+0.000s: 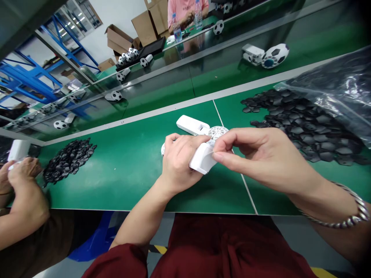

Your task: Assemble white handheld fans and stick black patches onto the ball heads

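My left hand (pixel 180 160) is closed around a white plastic fan body (pixel 203 159), whose smooth end juts out between my hands. At the near edge of this part, the thumb and forefinger of my right hand (pixel 257 156) are pinched together. Whatever lies between those fingertips is too small to make out. Just beyond my hands, a white handle (pixel 191 124) with a slot lies on the green bench, beside a round white grille (pixel 217 132). A bit of rounded white plastic shows left of my left hand; the hand hides the rest.
Black flat pieces lie piled on the right (pixel 315 127) and left (pixel 68 160). A clear plastic bag (pixel 342 88) covers part of the right pile. Football-patterned fans (pixel 275 56) sit on the conveyor (pixel 179 83) behind. A co-worker's hands (pixel 24 170) hold a white part at left; another person sits opposite.
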### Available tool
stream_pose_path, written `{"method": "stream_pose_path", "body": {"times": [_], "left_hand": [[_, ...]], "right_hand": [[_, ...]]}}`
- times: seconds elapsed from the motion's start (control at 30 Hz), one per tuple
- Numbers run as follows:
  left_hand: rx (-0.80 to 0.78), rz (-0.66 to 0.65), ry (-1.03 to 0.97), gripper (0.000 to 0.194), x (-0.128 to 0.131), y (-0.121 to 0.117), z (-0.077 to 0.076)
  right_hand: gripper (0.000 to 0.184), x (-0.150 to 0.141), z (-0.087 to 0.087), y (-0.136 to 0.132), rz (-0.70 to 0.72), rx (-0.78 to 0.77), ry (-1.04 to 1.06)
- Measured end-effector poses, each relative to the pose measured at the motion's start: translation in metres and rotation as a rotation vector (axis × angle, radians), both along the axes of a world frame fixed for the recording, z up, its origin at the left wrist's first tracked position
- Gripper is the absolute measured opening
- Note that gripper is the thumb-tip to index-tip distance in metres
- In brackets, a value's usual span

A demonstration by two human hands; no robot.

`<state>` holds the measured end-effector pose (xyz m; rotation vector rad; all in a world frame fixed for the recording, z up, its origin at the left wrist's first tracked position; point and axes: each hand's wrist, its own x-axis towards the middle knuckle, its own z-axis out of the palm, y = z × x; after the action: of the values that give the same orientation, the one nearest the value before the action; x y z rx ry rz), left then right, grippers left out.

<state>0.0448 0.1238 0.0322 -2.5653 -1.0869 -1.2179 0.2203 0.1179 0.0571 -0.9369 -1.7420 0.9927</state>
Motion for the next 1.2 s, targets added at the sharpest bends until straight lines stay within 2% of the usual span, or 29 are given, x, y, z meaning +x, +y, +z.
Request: {"method": "stream_pose_path", "body": {"times": [0.83,1.2], "left_hand": [[0.008,-0.004,-0.02,0.027,0.0011,0.0001,0.0002],[0.021,0.01,-0.005,0.023,0.0021,0.0012,-0.0018]], "right_hand": [[0.006,-0.0039,0.0019,-0.0023,-0.047,0.093,-0.018],[0.008,-0.0034,0.001,-0.0021,-0.025,0.038,-0.013]]}}
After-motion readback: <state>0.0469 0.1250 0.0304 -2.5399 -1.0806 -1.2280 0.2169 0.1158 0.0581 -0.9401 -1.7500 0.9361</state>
